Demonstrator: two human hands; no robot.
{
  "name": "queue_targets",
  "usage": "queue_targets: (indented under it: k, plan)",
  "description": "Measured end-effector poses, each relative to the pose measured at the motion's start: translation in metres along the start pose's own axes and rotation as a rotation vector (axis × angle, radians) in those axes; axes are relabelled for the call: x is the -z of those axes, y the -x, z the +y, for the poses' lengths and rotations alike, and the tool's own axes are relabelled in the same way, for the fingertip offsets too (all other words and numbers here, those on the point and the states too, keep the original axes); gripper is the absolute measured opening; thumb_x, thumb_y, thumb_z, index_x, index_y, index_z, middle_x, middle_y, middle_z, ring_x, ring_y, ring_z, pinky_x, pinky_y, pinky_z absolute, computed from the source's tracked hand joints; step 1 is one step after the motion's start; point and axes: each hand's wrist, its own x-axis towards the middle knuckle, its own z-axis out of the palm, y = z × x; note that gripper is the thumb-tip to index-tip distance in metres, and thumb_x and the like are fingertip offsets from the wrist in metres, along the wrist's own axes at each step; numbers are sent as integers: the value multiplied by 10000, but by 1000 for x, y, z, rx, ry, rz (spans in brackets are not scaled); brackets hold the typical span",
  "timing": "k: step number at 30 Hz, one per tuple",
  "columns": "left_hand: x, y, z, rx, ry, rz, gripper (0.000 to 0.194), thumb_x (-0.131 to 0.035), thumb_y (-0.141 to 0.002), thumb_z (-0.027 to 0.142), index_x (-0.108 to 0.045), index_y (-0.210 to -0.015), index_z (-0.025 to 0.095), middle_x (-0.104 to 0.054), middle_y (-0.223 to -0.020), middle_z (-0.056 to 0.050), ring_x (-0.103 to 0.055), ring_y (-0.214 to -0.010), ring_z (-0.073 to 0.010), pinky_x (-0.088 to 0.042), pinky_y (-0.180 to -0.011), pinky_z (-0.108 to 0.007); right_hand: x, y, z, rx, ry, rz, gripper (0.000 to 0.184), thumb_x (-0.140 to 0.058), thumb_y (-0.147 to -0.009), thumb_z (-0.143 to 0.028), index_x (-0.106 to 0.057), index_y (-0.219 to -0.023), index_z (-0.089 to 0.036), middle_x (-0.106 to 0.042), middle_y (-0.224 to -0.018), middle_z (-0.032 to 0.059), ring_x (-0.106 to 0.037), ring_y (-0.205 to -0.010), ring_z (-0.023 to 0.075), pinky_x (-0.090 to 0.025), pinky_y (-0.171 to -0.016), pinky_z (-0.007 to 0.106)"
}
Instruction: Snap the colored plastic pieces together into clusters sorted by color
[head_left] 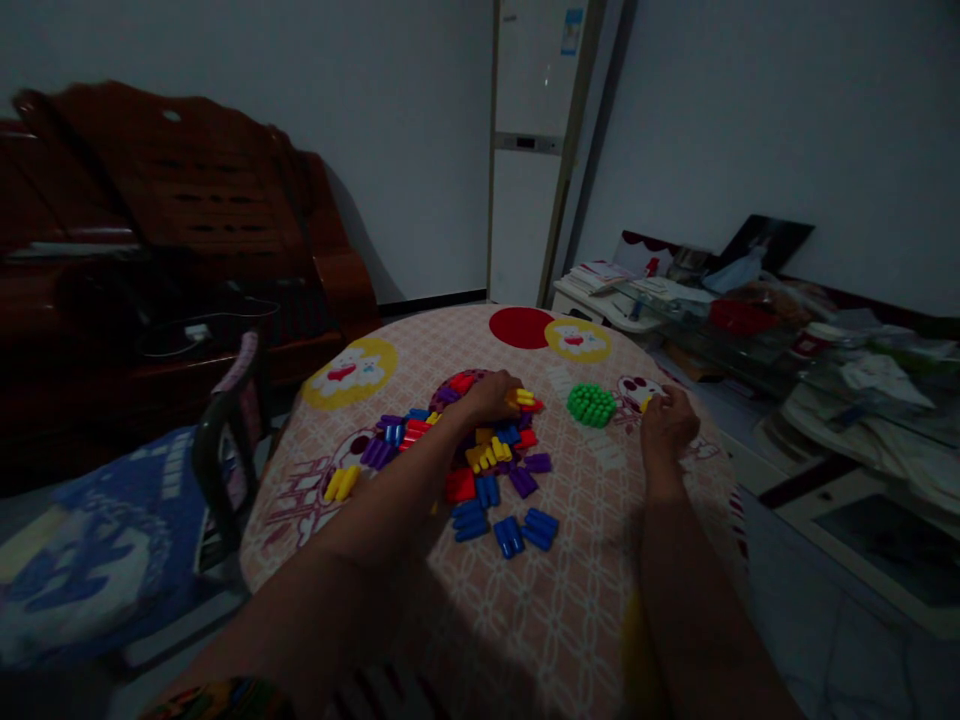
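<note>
A pile of plastic toy blocks in red, blue, purple and yellow, each shaped like joined tubes, lies in the middle of the round table. At the far side of the pile, my left hand [495, 394] is closed on a yellow block [523, 397]. To the right, my right hand [669, 420] pinches a small yellow block [646, 404], mostly hidden by the fingers. Between the hands sits a cluster of green pieces [592, 404]. Several blue blocks [508, 537] lie nearer to me, and a yellow block [342, 484] rests at the left.
A patterned cloth [570, 620] covers the table. On the left stand a chair with a blue cushion [112, 560] and a wooden sofa [202, 200]. At the right is a cluttered glass-topped cabinet [847, 410]. A tall white appliance [529, 220] stands against the back wall.
</note>
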Motion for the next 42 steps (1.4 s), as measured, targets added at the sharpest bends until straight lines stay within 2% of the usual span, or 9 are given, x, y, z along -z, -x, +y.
queue_targets:
  k: [4,10,16,24,26,29,35,39,42]
  plan:
    - [10,38,13,-171,99,13,429,-751,-693,193,-715,-1119,176,-695,-1201,-107,-615,-1164,-283,-462,-1025,-368,-3,16,-33,145,-179,-159,323,-498,-815,-301,-734,-975,-150,-746,-929,128,-673,-850,242,-486,-810,346]
    - [11,60,12,-91,142,3,440,-684,-720,119,-707,-1152,193,-718,-1193,-68,-653,-1104,-242,-488,-981,-321,-10,64,-86,374,-495,-942,236,-628,-784,-396,-732,-760,-185,-682,-689,16,-598,-655,165,-444,-642,276]
    - [8,62,1,-1,209,6,461,-699,-717,161,-707,-1176,198,-744,-1108,-46,-686,-976,-215,-526,-877,-280,-12,80,-95,413,-477,-1136,193,-742,-686,-340,-709,-789,-179,-631,-657,-38,-545,-621,122,-379,-590,235]
    - [-3,63,-6,-6,251,45,405,-679,-738,241,-720,-1139,208,-736,-1115,-55,-678,-996,-227,-520,-908,-320,-14,60,-84,29,-711,-997,248,-716,-589,-332,-562,-745,-214,-613,-609,-53,-562,-509,123,-427,-475,224]
    - [-5,62,-8,-22,261,38,403,-673,-742,244,-718,-1140,206,-732,-1128,-57,-675,-1018,-226,-516,-918,-322,-9,41,-72,-104,-770,-859,299,-716,-574,-348,-571,-798,-215,-647,-636,-37,-591,-500,138,-465,-467,240]
    - [-7,62,-10,-21,274,46,416,-669,-749,245,-713,-1159,192,-730,-1139,-69,-675,-1038,-233,-517,-919,-324,0,8,-39,-208,-761,-494,345,-718,-556,-358,-617,-840,-191,-670,-674,-10,-616,-530,155,-508,-496,270]
    - [-7,63,-5,8,302,53,435,-689,-738,255,-714,-1169,206,-734,-1159,-65,-676,-1049,-241,-519,-941,-339,13,-23,36,-255,-262,-11,307,-633,-642,-297,-704,-885,-124,-719,-785,89,-661,-687,234,-534,-622,346]
    - [-8,62,-6,10,309,53,412,-684,-737,260,-721,-1144,214,-741,-1136,-51,-682,-1029,-234,-522,-936,-331,11,-20,52,-150,39,61,296,-568,-695,-247,-742,-907,-136,-746,-882,148,-669,-822,273,-516,-757,378]
    - [-10,61,-8,-14,315,55,394,-681,-743,270,-721,-1129,199,-740,-1125,-58,-685,-1027,-235,-529,-907,-318,6,-20,54,-105,135,-10,329,-550,-697,-216,-756,-933,-117,-749,-907,180,-667,-846,293,-501,-804,401]
